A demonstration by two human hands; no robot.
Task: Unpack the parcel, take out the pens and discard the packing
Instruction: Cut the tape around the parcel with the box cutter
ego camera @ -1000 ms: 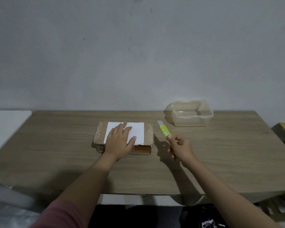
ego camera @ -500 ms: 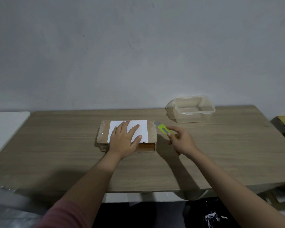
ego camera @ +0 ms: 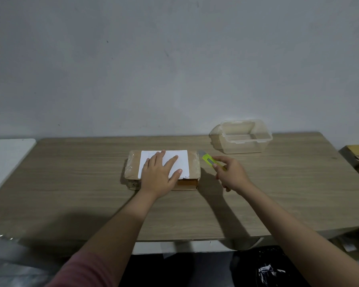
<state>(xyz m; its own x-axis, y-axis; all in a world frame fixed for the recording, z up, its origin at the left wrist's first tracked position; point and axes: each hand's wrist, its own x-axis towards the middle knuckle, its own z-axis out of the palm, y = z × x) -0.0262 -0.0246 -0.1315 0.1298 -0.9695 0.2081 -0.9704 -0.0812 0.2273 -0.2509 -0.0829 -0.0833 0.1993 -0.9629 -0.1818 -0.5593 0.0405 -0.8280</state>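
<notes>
The left hand (ego camera: 160, 176) lies flat, fingers spread, on the parcel (ego camera: 192, 163) on the worktop (ego camera: 71, 183). The right hand (ego camera: 231, 175) grips a yellow utility knife (ego camera: 208, 160), blade at the parcel's right edge.

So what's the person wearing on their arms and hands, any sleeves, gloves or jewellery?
The left arm has a dusty pink sleeve pushed up near the elbow. The right arm shows no sleeve in view. Both the left hand and right hand are bare: no gloves, rings or watch visible.
</notes>
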